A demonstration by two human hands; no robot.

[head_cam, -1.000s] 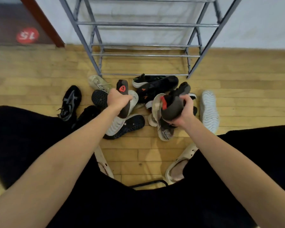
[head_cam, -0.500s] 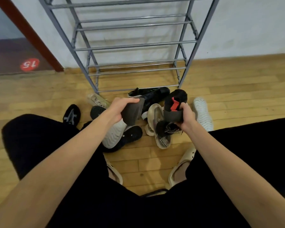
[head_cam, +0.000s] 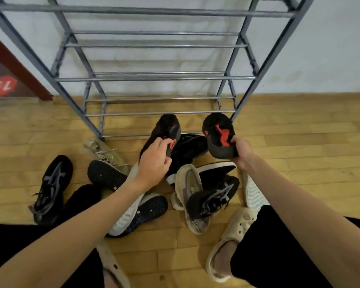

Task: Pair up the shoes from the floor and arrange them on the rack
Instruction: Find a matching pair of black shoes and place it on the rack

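Two bare arms reach forward from the bottom of the view, over black trousers (head_cam: 279, 246) and a pair of beige clogs (head_cam: 229, 242) worn on the feet. Just beyond the knees, a heap of loose shoes lies on the wooden floor (head_cam: 299, 142): a black trainer with grey stripes (head_cam: 48, 188) apart at the left, a white shoe (head_cam: 125, 217) lying over a black dotted sole (head_cam: 150, 208), a second dotted sole (head_cam: 106, 173) behind it, a beige trainer (head_cam: 187, 194) with another grey-striped black trainer (head_cam: 212, 196) resting across it, and a white knit shoe (head_cam: 254, 194) under the right forearm.

Above the heap, the left hand (head_cam: 154, 163) grips a black shoe with red trim (head_cam: 166, 129) by its heel end, fingers curled round the edge, toe pointing away. Level with it and well apart, the right hand (head_cam: 242, 152) clasps the matching black and red shoe (head_cam: 218, 136), also by the heel, with a red mark showing inside. Neither shoe touches the floor or the rack. Between and below them lies a black shoe with a white sole edge (head_cam: 187, 150), and a tan laced trainer (head_cam: 104, 150) sits near the rack's left foot.

Farther on stands the grey metal rack (head_cam: 154, 79) against a white wall (head_cam: 320, 48), every visible tier bare. Far left, a red round sticker (head_cam: 2, 86) reads "15", seen upside down. No brand name can be read on any shoe.
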